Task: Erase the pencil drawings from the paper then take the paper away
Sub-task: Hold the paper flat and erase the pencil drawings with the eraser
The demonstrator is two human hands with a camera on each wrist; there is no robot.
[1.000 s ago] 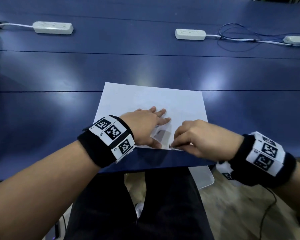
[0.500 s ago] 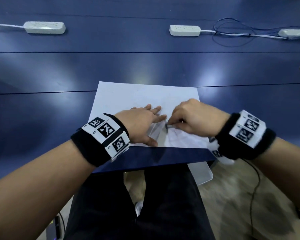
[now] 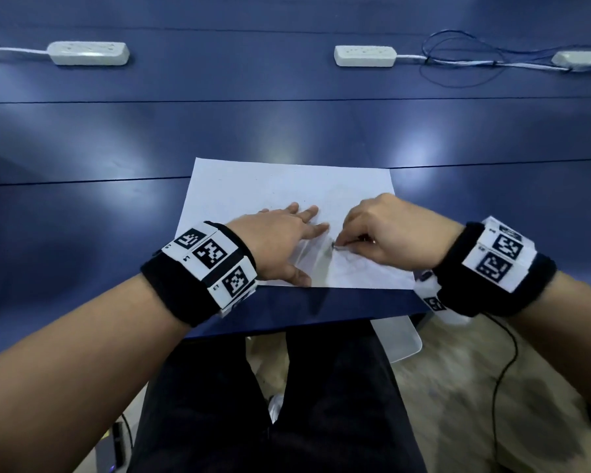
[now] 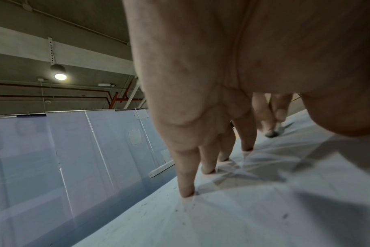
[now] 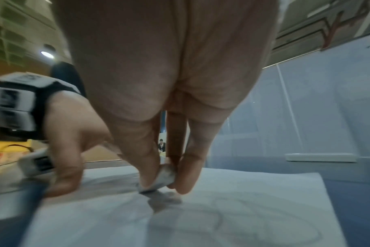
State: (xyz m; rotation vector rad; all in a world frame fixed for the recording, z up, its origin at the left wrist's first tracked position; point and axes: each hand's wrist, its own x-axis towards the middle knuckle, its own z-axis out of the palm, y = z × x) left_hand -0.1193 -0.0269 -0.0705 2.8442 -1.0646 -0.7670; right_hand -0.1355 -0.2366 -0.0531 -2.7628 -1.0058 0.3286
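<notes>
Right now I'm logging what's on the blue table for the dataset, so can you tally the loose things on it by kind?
White plastic power strips: 3
White paper sheet with faint pencil drawing: 1
Small greyish eraser, pinched in the right hand: 1
Total: 5
The left hand presses flat on the paper.

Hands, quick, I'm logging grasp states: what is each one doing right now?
Left hand: open, fingers flat, pressing on the paper.
Right hand: closed, pinching the eraser against the paper.
</notes>
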